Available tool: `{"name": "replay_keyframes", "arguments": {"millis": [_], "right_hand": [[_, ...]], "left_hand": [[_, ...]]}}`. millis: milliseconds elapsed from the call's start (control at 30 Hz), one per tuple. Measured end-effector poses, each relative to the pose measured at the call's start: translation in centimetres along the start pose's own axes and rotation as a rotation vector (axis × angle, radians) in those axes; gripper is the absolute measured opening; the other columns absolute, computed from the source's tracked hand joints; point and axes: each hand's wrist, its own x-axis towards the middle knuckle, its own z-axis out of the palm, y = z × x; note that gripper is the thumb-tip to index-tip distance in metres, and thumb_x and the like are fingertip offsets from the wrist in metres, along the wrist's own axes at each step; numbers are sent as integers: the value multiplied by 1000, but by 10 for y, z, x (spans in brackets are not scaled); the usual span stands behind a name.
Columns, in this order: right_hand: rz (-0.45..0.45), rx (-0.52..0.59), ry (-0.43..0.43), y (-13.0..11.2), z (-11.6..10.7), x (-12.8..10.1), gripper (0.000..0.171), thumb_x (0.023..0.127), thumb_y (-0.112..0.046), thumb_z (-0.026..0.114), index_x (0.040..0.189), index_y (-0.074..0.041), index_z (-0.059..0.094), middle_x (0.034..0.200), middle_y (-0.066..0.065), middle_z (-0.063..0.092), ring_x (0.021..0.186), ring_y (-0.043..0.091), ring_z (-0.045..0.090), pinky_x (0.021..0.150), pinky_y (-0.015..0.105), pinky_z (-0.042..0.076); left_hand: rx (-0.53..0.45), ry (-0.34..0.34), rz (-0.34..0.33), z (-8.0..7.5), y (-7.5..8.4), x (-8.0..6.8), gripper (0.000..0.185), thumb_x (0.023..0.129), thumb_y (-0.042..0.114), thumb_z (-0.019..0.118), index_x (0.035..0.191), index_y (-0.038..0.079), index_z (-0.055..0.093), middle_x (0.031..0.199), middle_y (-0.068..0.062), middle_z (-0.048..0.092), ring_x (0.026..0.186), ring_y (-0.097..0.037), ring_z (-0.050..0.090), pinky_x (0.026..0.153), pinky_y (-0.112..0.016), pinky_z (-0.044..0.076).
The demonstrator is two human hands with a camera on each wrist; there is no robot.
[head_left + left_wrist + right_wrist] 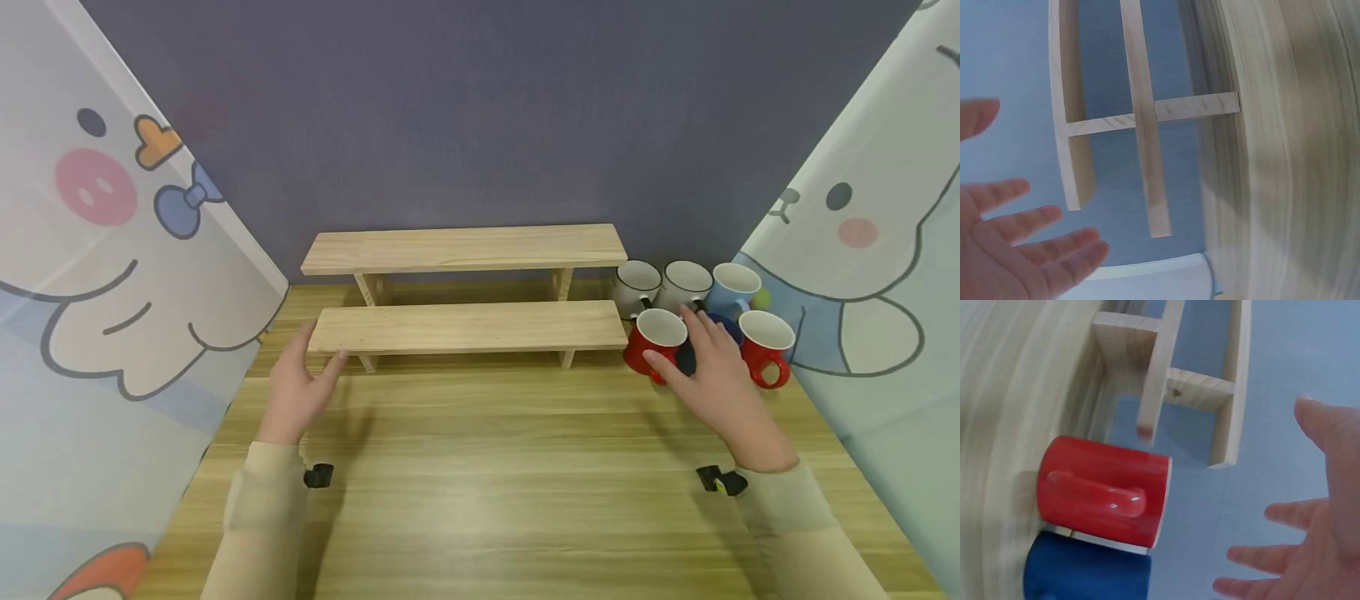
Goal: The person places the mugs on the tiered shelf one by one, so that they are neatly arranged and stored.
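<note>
A two-step wooden shelf [465, 287] stands at the back of the wooden table [480, 467]. My left hand [300, 387] hovers open just off the lower step's left end, fingers spread [1029, 250]. To the right of the shelf stands a cluster of mugs: two white [636, 286], a light blue [733, 287], two red [656, 337] and a dark blue [1085, 578] partly hidden. My right hand [712, 371] is open above the dark blue mug, beside the left red mug [1107, 497], holding nothing.
Cartoon-printed curtains [112, 250] close in the left and right sides, and a grey-blue wall [480, 117] stands behind the shelf. The shelf's steps carry nothing. Bare tabletop stretches in front of the shelf between my arms.
</note>
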Motion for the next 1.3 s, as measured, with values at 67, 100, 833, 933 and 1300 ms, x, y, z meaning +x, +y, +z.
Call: {"name": "replay_keyframes", "arguments": {"millis": [67, 100, 833, 933, 1300], "right_hand": [[11, 52, 32, 2, 1, -2, 84, 100, -47, 65, 158, 0, 27, 156, 34, 28, 140, 58, 24, 105, 78, 23], [20, 72, 51, 2, 1, -3, 81, 100, -45, 65, 157, 1, 29, 154, 34, 32, 138, 57, 28, 104, 77, 25], [258, 227, 177, 24, 20, -18, 54, 103, -39, 63, 123, 11, 64, 107, 29, 68, 94, 39, 64, 63, 11, 45], [276, 212, 136, 27, 22, -17, 57, 104, -42, 60, 121, 12, 64, 106, 29, 68, 94, 39, 64, 61, 18, 48], [279, 270, 4, 41, 33, -9, 57, 106, -44, 55, 118, 11, 68, 106, 26, 70, 94, 37, 62, 69, 34, 52]], "left_hand": [[-60, 33, -40, -1, -3, 4, 71, 104, 34, 63, 158, 2, 30, 159, -27, 29, 138, -55, 32, 107, -70, 32], [-97, 44, -71, -2, -5, 5, 69, 104, 33, 62, 158, 2, 31, 158, -26, 30, 137, -55, 34, 106, -69, 35], [-343, 52, -492, -5, -49, 38, 74, 105, 42, 56, 160, 4, 25, 160, -21, 29, 144, -40, 28, 113, -56, 33], [-368, 36, -499, -2, -55, 42, 75, 105, 42, 55, 159, 1, 23, 159, -23, 28, 144, -40, 29, 114, -54, 33], [-494, -32, -555, 11, -69, 58, 74, 107, 39, 53, 158, -4, 21, 154, -25, 33, 116, -25, 52, 111, -48, 39]]}}
